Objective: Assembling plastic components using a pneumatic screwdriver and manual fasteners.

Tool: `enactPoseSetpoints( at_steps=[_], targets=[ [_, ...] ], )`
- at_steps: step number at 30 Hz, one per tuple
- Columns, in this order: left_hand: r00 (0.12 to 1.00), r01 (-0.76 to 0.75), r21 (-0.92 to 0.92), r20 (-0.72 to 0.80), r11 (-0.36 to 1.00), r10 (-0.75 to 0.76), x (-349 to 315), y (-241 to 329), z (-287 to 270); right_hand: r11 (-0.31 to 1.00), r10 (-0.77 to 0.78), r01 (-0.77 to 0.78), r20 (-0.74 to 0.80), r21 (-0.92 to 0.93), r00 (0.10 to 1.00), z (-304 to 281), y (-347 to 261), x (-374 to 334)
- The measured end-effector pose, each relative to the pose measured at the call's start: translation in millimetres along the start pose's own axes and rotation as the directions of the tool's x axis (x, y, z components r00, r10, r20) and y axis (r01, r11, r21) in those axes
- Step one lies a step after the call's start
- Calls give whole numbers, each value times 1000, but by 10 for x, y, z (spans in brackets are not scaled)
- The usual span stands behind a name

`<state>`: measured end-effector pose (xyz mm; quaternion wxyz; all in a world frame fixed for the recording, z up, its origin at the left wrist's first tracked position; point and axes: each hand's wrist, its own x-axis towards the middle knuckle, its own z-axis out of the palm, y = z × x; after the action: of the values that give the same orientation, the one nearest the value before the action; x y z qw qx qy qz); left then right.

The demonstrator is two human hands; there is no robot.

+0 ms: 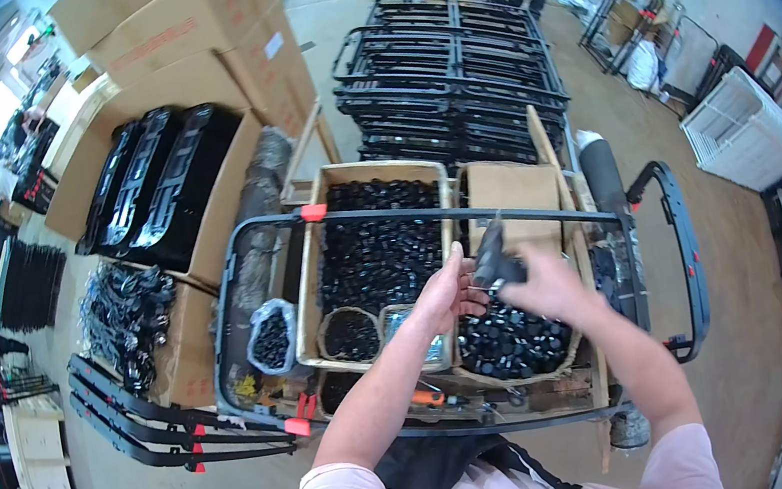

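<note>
My left hand (444, 297) is above the parts bins, thumb raised and fingers loosely spread. Its fingertips come close to a dark grey and black piece (489, 255), pointed at the top, whose kind I cannot make out. My right hand (549, 284), smeared by motion, is closed around the lower end of that piece. Beneath both hands a bin (517, 342) holds many round black caps. A black tubular frame (528, 214) with red corner pieces spans the workbench, its far bar just beyond my hands.
A large carton (448, 185) of small black parts stands left of my hands. A cardboard flap (514, 188) lies behind. Black racks (445, 64) are stacked farther back. Curved black bars (155, 421) stick out at left, near tall cartons (178, 33). An orange-handled tool (427, 398) lies near me.
</note>
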<state>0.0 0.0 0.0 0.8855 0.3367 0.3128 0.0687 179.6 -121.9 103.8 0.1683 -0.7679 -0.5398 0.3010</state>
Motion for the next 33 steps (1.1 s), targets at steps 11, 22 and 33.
enactPoseSetpoints(
  at_steps=[11, 22, 33],
  targets=[
    [674, -91, 568, -570, 818, 470, -1095, 313, -2140, 851, -434, 409, -3, -329, 901, 2399, -1664, 912],
    [539, 124, 747, -603, 653, 588, -1038, 632, -3129, 915, -325, 323, 32, -240, 945, 2944, -2230, 1641],
    [543, 101, 813, -528, 574, 652, -904, 623, -3201, 923, -286, 287, 42, -255, 957, 2916, -2208, 1707]
  ],
)
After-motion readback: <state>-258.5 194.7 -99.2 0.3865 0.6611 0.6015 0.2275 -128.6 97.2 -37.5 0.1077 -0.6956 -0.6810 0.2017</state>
